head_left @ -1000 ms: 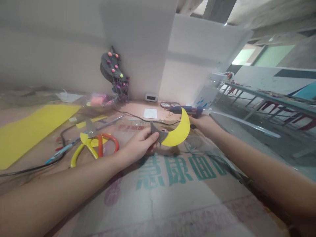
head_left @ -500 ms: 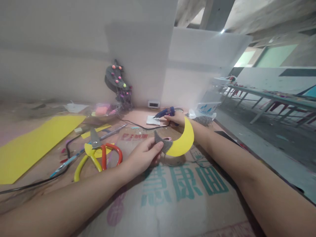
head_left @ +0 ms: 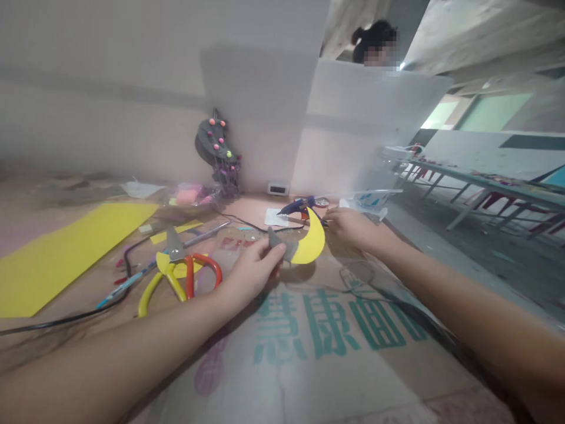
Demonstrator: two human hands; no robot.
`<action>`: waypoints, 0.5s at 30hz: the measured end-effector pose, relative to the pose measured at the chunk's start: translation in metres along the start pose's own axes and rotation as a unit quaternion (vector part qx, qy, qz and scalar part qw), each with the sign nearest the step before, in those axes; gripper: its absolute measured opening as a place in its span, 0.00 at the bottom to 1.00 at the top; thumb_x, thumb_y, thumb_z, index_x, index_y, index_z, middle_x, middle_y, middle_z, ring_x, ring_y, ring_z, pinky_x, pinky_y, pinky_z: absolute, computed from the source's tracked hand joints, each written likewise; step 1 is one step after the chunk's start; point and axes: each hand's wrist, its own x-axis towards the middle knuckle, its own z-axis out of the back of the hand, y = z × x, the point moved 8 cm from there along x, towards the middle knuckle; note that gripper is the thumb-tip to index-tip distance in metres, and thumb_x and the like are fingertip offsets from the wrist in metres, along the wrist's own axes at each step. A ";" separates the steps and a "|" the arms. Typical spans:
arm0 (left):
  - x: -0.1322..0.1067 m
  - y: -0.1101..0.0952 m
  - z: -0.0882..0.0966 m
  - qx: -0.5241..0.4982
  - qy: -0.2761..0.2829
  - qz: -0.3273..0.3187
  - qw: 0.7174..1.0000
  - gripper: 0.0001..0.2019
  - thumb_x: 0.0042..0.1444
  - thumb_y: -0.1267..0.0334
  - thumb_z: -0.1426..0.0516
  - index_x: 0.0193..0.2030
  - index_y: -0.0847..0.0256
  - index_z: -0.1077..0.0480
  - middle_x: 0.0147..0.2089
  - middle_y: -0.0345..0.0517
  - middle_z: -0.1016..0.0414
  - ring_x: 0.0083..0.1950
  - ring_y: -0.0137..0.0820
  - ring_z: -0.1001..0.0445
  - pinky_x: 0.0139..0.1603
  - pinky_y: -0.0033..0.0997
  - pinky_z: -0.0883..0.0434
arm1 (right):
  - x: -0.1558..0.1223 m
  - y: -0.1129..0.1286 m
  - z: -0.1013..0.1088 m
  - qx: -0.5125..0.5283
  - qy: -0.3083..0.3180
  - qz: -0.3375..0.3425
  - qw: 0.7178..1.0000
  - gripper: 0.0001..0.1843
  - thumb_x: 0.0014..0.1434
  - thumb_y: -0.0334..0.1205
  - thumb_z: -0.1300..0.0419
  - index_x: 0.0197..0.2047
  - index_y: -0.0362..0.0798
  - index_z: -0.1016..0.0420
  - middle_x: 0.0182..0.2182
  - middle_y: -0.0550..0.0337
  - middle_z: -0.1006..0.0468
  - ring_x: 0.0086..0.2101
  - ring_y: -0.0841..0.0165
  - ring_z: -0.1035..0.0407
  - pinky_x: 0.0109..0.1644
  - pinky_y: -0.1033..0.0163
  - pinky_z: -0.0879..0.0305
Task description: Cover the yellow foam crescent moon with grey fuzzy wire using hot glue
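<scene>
My left hand (head_left: 256,265) pinches a crescent moon shape by its grey felt end (head_left: 286,250). The rest of the crescent is plain yellow sheet (head_left: 312,240), curving up to the right. My right hand (head_left: 351,227) is beside the handle of the blue glue gun (head_left: 296,206), its fingers bent and slightly apart, with nothing visible in them. The glue gun rests on the table, its nozzle over a small white pad (head_left: 276,217). Part of the gun is hidden behind the crescent's tip.
Scissors (head_left: 175,250) with yellow and red handles lie left beside pens and a black cord. A yellow sheet (head_left: 79,253) covers the far left. A decorated grey crescent (head_left: 214,141) stands against the partition near a small digital display (head_left: 278,188). A person (head_left: 375,44) is beyond the partition.
My right hand has let go of the glue gun and moved right. The crescent in my left hand has shifted slightly left. A person's head has come into view behind the partition.
</scene>
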 end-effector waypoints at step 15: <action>0.000 -0.010 0.006 0.156 -0.021 -0.022 0.987 0.15 0.58 0.51 0.45 0.28 0.60 0.35 0.24 0.37 0.29 0.26 0.29 0.33 0.27 0.28 0.39 | -0.098 0.134 -0.022 0.129 -0.010 0.253 0.959 0.10 0.66 0.36 0.46 0.34 0.44 0.26 0.33 0.53 0.22 0.36 0.66 0.30 0.42 0.62 0.34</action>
